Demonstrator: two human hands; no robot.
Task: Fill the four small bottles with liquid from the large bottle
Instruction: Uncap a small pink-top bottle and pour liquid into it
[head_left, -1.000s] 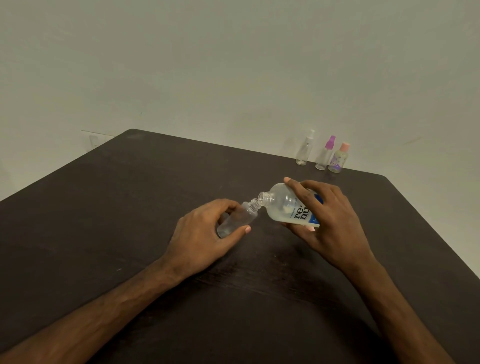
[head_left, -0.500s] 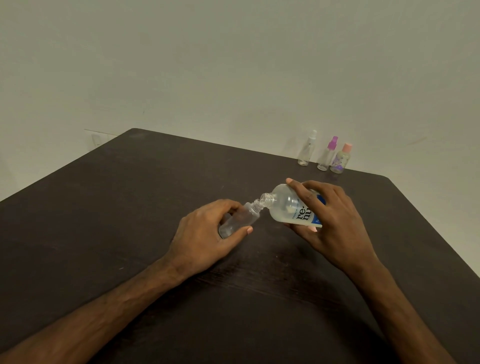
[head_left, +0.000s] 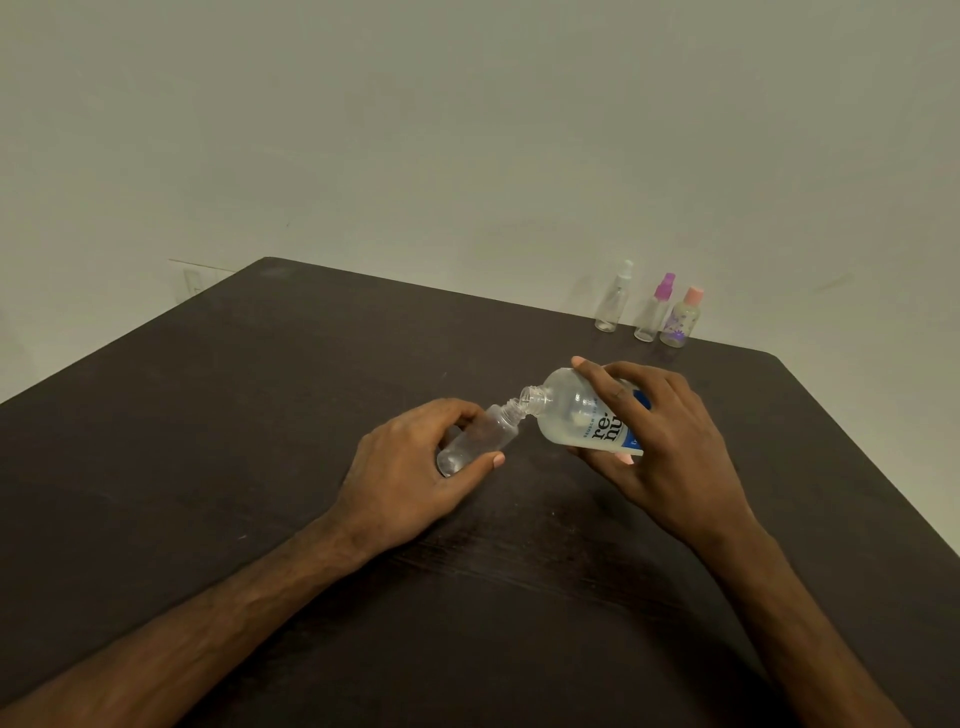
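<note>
Head view: left grip still clasps small bottle, right grip large bottle, seemingly pouring.

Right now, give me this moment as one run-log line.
step: pour | left hand: holds small bottle, tilted | right hand: tips large bottle, mouth to mouth | behind: three capped bottles

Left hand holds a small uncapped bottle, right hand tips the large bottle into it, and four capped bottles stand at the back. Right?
Not quite. The head view shows three capped bottles at the back, not four: one white-topped, one purple-topped, one pink-topped. The rest holds.
</note>
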